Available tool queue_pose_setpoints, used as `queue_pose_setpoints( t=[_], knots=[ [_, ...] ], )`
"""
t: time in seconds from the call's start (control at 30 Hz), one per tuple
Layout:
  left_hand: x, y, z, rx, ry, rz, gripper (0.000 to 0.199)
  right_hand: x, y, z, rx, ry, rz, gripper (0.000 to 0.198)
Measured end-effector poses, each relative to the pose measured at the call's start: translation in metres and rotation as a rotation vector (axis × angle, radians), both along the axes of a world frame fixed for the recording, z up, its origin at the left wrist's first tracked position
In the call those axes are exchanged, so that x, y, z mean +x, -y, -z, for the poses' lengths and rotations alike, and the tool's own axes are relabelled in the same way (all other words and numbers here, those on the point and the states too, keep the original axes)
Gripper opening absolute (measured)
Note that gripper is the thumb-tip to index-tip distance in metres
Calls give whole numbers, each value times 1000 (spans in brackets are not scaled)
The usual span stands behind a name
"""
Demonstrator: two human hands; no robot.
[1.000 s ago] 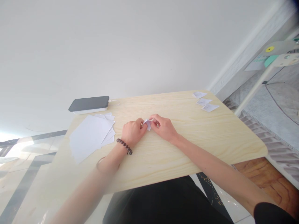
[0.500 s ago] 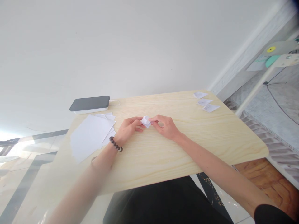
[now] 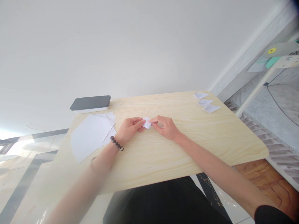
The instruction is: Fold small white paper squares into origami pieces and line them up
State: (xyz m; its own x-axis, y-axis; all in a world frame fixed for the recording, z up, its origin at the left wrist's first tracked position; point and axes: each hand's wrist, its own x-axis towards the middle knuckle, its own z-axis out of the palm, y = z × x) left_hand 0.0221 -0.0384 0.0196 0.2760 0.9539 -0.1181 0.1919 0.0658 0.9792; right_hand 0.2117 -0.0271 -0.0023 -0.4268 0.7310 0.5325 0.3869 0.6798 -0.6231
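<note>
A small folded piece of white paper (image 3: 147,123) is pinched between my two hands over the middle of the table. My left hand (image 3: 130,127) grips its left side, thumb on top and fingers behind. At the right edge, my right hand (image 3: 165,127) pinches it between thumb and index finger. Part of the paper is hidden by my fingertips. A dark beaded bracelet (image 3: 116,143) circles my left wrist.
On the left of the wooden table (image 3: 149,161) lies a stack of white paper sheets (image 3: 92,135). Behind it a dark phone (image 3: 90,103) rests on a white box, a cable plugged in. Three folded papers (image 3: 205,102) lie at the far right corner. A white wall stands behind.
The folded paper has turned slightly between my fingers, and my left thumb now lies further over it. Both hands stay in about the same place.
</note>
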Motion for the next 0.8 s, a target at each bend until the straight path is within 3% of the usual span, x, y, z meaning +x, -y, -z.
queue_pose_setpoints(
  t=[0.13, 0.37, 0.8],
  knots=[
    [1, 0, -1, 12, -31, -17, 40, 1, 1, -2, -39, -6, 2, 18],
    [4, 2, 3, 88, -144, -16, 42, 1, 1, -3, -225, -45, 13, 23],
    [4, 5, 4, 284, -310, -117, 35, 0, -1, -6, -144, 15, 86, 20]
  ],
)
